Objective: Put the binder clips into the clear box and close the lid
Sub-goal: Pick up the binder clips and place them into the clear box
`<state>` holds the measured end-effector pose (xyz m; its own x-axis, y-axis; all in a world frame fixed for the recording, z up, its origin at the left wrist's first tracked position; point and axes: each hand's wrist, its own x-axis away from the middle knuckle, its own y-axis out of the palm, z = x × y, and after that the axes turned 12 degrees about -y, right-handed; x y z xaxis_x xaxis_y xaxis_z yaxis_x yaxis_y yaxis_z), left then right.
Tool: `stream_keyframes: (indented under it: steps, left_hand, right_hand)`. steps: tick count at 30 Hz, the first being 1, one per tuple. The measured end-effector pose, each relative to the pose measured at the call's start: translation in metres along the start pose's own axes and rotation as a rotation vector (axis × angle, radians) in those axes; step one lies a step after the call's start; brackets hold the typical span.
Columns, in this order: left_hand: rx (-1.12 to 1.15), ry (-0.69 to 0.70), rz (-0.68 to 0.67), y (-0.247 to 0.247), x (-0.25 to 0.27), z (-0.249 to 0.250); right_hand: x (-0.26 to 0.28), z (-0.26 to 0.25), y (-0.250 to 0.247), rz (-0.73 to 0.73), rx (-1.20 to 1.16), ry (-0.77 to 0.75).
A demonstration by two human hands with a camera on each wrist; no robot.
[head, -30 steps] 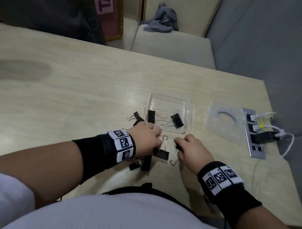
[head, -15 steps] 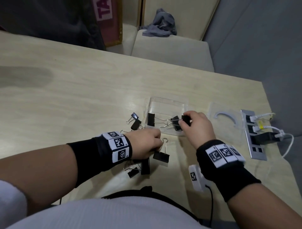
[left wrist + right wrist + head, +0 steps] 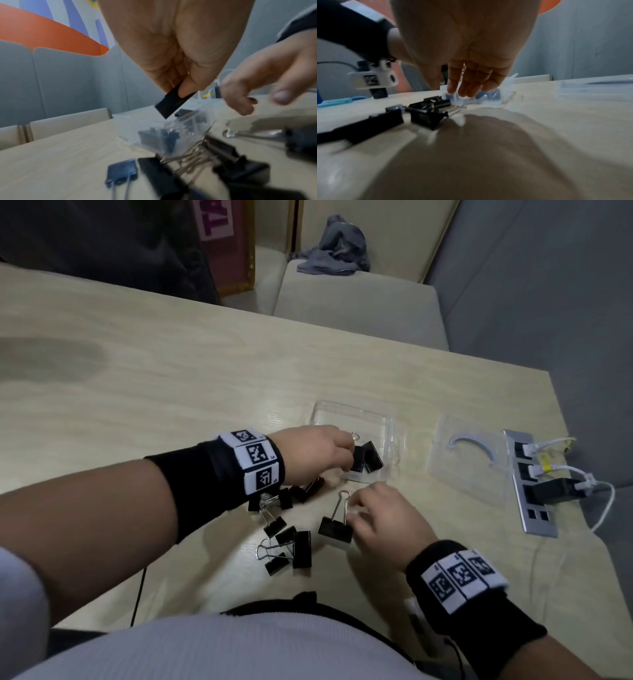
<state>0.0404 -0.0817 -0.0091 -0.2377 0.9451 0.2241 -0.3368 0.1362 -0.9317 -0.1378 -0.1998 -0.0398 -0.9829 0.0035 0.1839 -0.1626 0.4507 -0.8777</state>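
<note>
The left hand [image 3: 175,44] is pinching a binder clip [image 3: 173,104] over the clear box [image 3: 356,422]. The right hand [image 3: 383,522], fingers [image 3: 467,86] loosely apart, is hovering beside another clip [image 3: 335,529] on the counter [image 3: 171,392].

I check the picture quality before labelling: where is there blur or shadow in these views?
Head view: mostly sharp, the transparent plastic box faint against the pale wooden table. Left wrist view: the black metal binder clips nearby are smeared. Right wrist view: heavy blur, a broad dark shadow across the table.

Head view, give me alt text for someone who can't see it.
A person's left hand holds a black binder clip over an open clear box while the right hand reaches toward loose clips on a wooden table.
</note>
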Motion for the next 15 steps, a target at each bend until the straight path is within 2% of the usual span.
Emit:
stream_keyframes:
  steps: [2, 4, 7, 12, 15]
  left_hand:
    - [-0.091, -0.005, -0.042, 0.000, -0.006, -0.006]
    - [-0.162, 0.009, -0.024, 0.004, -0.008, -0.012]
    - [-0.205, -0.054, -0.001, 0.013, -0.004, -0.017]
    - [-0.180, -0.146, -0.026, 0.022, 0.004, -0.016]
    - [-0.116, -0.169, 0.065, 0.024, 0.014, -0.018]
  right_hand:
    - [0.003, -0.003, 0.008, -0.152, 0.032, -0.066]
    - [0.005, -0.006, 0.016, -0.239, 0.106, -0.104]
    - [0.007, -0.008, 0.026, -0.185, 0.126, -0.080]
    - [0.008, 0.000, 0.023, -0.099, -0.062, -0.047]
    - [0.010, -0.001, 0.010, 0.014, -0.138, -0.109]
